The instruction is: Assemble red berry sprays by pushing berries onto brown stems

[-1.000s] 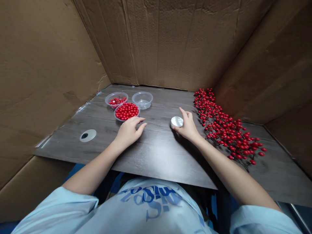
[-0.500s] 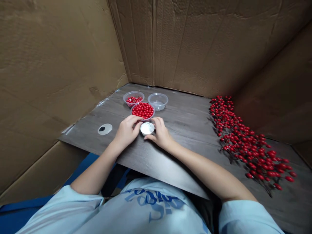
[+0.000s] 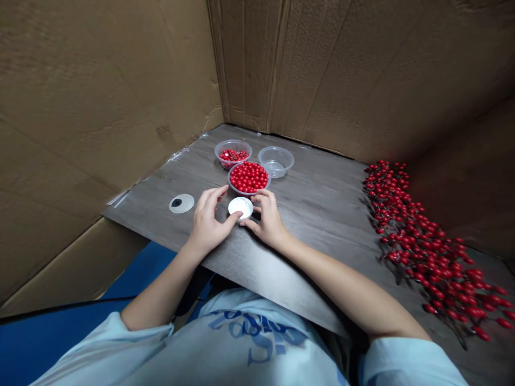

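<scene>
A small round white tub (image 3: 240,206), with a white filling or surface, is between my hands near the front of the table. My right hand (image 3: 265,217) is curled about its right side, thumb at the near edge and fingers at the far right. My left hand (image 3: 210,219) is spread open on the left, its thumb tip at the tub's near rim and its fingers apart from it. Just behind the tub stands a clear bowl full of loose red berries (image 3: 249,177).
Behind are a clear bowl with stemmed red berries (image 3: 233,155) and a clear bowl (image 3: 277,162) with nothing visible inside. A round lid with a dark spot (image 3: 181,203) lies left. Red berry branches (image 3: 422,241) line the right side. Cardboard walls (image 3: 322,80) enclose the table.
My left fingers have opened and drawn away from the berry bowl, and the left thumb has come to the tub's rim. The view has shifted slightly, moving the scene in frame.
</scene>
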Demonstrator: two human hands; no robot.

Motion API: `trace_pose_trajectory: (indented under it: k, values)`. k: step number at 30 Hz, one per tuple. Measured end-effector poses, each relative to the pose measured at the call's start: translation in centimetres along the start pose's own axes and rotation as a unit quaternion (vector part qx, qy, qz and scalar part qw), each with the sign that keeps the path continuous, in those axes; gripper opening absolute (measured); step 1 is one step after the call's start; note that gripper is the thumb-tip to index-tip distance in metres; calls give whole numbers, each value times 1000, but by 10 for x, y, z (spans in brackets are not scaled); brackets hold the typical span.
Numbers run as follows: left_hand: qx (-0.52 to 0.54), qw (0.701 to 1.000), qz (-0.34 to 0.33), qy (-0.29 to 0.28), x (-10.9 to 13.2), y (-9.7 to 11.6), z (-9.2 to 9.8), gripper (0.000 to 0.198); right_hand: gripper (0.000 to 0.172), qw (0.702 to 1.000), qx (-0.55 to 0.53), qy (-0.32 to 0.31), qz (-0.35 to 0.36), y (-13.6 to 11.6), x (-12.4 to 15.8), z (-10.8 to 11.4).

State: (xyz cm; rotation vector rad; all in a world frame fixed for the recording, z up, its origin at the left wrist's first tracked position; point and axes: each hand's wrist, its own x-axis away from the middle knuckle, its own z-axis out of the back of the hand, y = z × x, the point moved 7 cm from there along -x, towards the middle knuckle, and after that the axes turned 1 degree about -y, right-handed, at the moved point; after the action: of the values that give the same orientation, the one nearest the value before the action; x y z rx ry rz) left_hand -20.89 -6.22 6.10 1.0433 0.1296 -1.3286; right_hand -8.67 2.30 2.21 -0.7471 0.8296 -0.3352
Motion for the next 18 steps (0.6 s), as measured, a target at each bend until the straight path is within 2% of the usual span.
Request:
trace_pose_trajectory:
  k: [3,5,7,9,10,12,13,15,18]
  values:
    - [-2,999,37,0,2,-9,0,65,56,1000,14,-5,25,-5,-5,-1]
    - [3,998,57,-5,2,-14,0,69,60,997,49,-20,63,-15,-9,6]
    - [14,998,67,-16,4,-18,-2,74,66,993,92,-17,77,-23,-16,23]
    - [27,996,77,-36,6,-22,-5,83,68,992,109,12,59,-23,-26,47]
    - [31,995,83,-50,7,-23,-8,89,62,992,115,23,40,-20,-32,58]
    - [36,991,92,-87,10,-24,-15,103,31,989,146,37,-17,-7,-45,76]
    - [37,989,98,-104,11,-24,-19,107,21,983,171,42,-47,0,-51,81]
    - [38,985,108,-130,13,-25,-26,109,17,973,208,23,-99,15,-64,84]
    - [36,984,111,-138,13,-25,-31,98,18,960,245,-24,-129,26,-80,77]
